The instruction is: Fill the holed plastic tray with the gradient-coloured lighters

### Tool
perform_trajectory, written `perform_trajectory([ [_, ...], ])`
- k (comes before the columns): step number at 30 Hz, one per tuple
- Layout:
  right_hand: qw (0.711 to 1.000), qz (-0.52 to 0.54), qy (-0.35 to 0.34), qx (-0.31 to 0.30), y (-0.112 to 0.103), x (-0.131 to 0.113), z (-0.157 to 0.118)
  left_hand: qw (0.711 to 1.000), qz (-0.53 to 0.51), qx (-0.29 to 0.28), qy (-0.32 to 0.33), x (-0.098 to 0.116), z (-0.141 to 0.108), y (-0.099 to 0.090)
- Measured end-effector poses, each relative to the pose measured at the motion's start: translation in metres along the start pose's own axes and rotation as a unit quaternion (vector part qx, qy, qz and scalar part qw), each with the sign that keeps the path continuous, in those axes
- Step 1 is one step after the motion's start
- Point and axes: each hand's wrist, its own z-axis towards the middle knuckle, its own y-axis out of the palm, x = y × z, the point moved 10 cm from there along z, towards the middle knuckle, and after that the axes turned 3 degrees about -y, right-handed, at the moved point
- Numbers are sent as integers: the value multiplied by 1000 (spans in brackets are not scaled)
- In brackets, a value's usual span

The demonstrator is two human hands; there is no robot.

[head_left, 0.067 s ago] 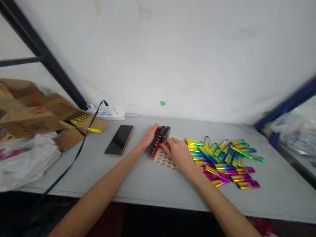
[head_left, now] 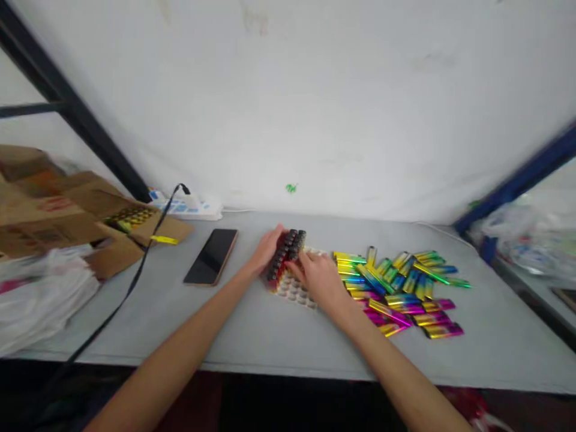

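Black-topped lighters (head_left: 279, 255) stand upright in two rows along the left part of a white tray with round holes (head_left: 294, 291). My left hand (head_left: 269, 247) is curled against the tray's left side and the outer row, its fingertips partly hidden behind the lighters. My right hand (head_left: 320, 275) is over the tray with thumb and fingers pinched at the near end of the second row. A lighter seems to be in that pinch, mostly covered by the fingers. To the right of this hand lies a loose pile of shiny lighters (head_left: 396, 279) in yellow, green, blue and pink.
A dark phone (head_left: 211, 257) lies left of the tray. Behind it, a white power strip (head_left: 193, 208) sits by the wall, its black cable (head_left: 135, 282) crossing the table. Open cardboard boxes (head_left: 54, 222) and a white plastic bag (head_left: 45, 300) are at far left.
The whole view has shifted slightly to the left. Both hands keep nearly the same place at the tray, with the right fingers still pinched at the second row.
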Motion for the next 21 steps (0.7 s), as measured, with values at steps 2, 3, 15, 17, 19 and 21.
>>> perform_trajectory([
  [2,1000,7,-10,-3,1,0,-2,1000,-21,-2,-16,-1,0,2],
  [3,1000,17,-20,-2,0,0,-4,999,-29,-3,-19,-1,0,2],
  [15,985,118,104,68,-66,138,-48,999,-38,-12,-25,1,-1,3],
  [17,981,83,165,63,-78,184,-53,999,-39,-5,-27,0,0,2],
  [19,977,39,207,17,-80,214,-55,999,-33,-2,-32,-1,1,1],
  [21,973,11,227,-31,-73,228,-54,999,-26,-5,-34,-2,2,1],
])
